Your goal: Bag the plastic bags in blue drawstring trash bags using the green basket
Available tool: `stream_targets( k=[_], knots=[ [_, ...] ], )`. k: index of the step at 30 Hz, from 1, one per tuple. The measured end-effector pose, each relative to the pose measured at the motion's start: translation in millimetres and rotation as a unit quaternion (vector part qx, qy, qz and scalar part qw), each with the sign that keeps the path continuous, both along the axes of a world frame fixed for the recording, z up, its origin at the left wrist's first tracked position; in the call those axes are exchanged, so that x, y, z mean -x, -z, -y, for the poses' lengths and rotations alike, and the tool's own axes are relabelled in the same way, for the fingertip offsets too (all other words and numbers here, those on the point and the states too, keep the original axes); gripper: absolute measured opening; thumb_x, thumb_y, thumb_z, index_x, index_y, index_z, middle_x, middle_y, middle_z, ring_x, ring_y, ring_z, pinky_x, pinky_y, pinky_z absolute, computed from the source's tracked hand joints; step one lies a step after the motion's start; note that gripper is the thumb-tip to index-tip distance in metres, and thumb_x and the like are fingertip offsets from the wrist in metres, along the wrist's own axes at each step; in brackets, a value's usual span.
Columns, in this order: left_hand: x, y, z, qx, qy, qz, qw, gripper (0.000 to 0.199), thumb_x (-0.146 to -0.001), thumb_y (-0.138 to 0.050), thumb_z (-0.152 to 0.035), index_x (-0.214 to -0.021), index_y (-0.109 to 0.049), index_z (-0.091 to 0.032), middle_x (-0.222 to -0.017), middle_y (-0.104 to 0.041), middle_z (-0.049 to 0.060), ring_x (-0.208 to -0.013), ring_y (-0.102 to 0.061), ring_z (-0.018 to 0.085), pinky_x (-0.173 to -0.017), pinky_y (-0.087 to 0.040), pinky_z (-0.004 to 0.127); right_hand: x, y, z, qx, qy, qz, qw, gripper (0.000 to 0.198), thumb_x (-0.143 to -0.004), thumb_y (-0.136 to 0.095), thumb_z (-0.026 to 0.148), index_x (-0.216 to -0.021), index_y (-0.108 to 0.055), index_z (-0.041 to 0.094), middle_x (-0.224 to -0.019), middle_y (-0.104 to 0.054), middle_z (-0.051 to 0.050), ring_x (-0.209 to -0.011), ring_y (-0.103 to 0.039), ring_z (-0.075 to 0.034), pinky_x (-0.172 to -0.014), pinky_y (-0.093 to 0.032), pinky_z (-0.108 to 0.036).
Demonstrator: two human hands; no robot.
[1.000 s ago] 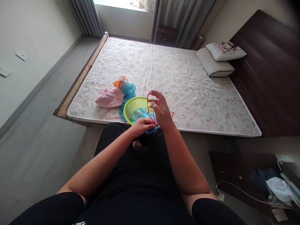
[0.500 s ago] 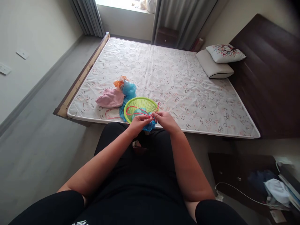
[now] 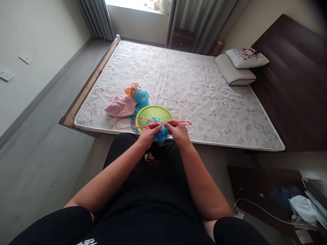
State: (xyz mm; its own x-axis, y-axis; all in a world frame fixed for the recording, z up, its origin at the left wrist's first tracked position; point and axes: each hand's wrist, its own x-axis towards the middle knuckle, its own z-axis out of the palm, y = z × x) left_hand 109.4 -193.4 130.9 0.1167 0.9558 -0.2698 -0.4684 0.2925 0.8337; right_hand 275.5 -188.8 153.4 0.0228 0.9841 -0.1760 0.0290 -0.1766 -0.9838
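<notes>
My left hand [image 3: 150, 133] and my right hand [image 3: 178, 132] are closed in pinches close together over the near rim of a green plastic basket [image 3: 143, 114]. Both grip a red string [image 3: 182, 123], whose loops stick out to the left and right of my fingers. Blue plastic film [image 3: 161, 135] bunches up just under the fingertips, partly hidden by my hands. Paler blue-green plastic [image 3: 153, 120] lies inside the basket. To the left, more blue plastic film [image 3: 141, 97] rests on the mattress against a pink cloth [image 3: 121, 106], with an orange, frilly bunch [image 3: 130, 91] behind.
The basket stands at the near edge of a patterned mattress [image 3: 178, 75] in a wooden bed frame [image 3: 84, 89]. Pillows [image 3: 246, 58] lie by the dark headboard [image 3: 288, 81]. A dark cabinet [image 3: 251, 190] with a white cable [image 3: 265, 211] is at lower right.
My hands have drawn the red string out sideways, so a loop now stretches right past my right hand. My right hand has turned and shifted slightly left.
</notes>
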Motion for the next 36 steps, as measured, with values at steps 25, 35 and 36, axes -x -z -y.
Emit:
stream_targets(
  k=[25,35,36],
  knots=[
    [3.6,-1.2,-1.3,0.071,0.045,0.093,0.992,0.041,-0.06,-0.107,-0.028,-0.09,-0.084,-0.012,-0.082,-0.081,0.007,-0.07,-0.075,0.017,-0.07,-0.059,0.029,2.0,-5.1,9.1,-0.071,0.004,0.01,0.997,0.031,-0.081,-0.086,0.05,-0.093,-0.078,0.023,-0.093,-0.078,-0.005,-0.091,-0.073,-0.021,-0.087,-0.058,-0.035],
    [3.3,-6.6,-1.3,0.094,0.042,0.109,0.989,0.029,-0.064,-0.097,-0.021,-0.087,-0.081,-0.012,-0.082,-0.08,0.006,-0.07,-0.073,0.016,-0.066,-0.058,0.026,1.2,3.0,12.3,-0.075,0.02,0.014,0.997,0.035,-0.082,-0.088,0.054,-0.095,-0.08,0.022,-0.096,-0.079,-0.005,-0.087,-0.071,-0.019,-0.082,-0.057,-0.034],
    [3.7,-6.1,-1.2,0.099,0.044,0.109,0.988,0.028,-0.065,-0.096,-0.021,-0.086,-0.081,-0.012,-0.081,-0.079,0.006,-0.069,-0.072,0.015,-0.065,-0.057,0.026,1.1,3.8,12.7,-0.073,0.021,0.013,0.997,0.035,-0.083,-0.088,0.054,-0.096,-0.08,0.022,-0.096,-0.079,-0.005,-0.086,-0.07,-0.019,-0.082,-0.056,-0.033]
  ],
)
